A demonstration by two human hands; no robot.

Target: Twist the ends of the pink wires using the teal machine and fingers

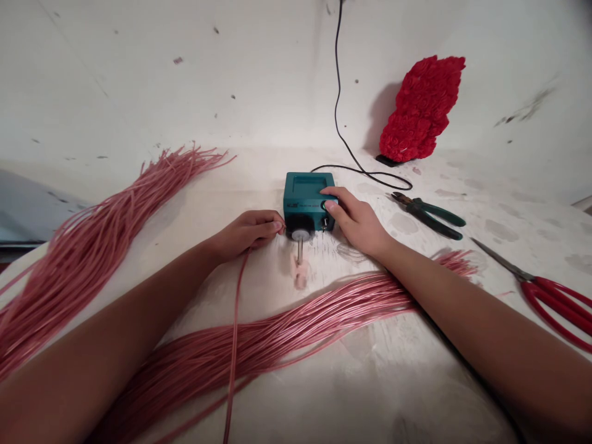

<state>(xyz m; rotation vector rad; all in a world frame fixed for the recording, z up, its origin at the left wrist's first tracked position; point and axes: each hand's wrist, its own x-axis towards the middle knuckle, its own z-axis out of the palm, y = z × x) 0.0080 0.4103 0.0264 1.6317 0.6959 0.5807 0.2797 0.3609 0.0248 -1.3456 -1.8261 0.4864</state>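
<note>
Scuffed white wall rising behind a stained white tabletop, a thin black cable hanging down it and looping behind a small teal box-shaped device. Tiny lettering along the device's front, too small to read. Left hand closed, its fingertips pinching one pink insulated wire just beside a white-capped spindle on the device's front, the wire trailing down past the near table edge. Right hand half open, fingers draped over the device's top corner, thumb against its front. Long loose bundles of pink wire fanned out left of the hands and across the near side of the table. Green-handled pliers just right of the right hand, red-handled scissors farther right near the table's edge, and a red rose-covered ornament against the wall, with open tabletop between these tools.
</note>
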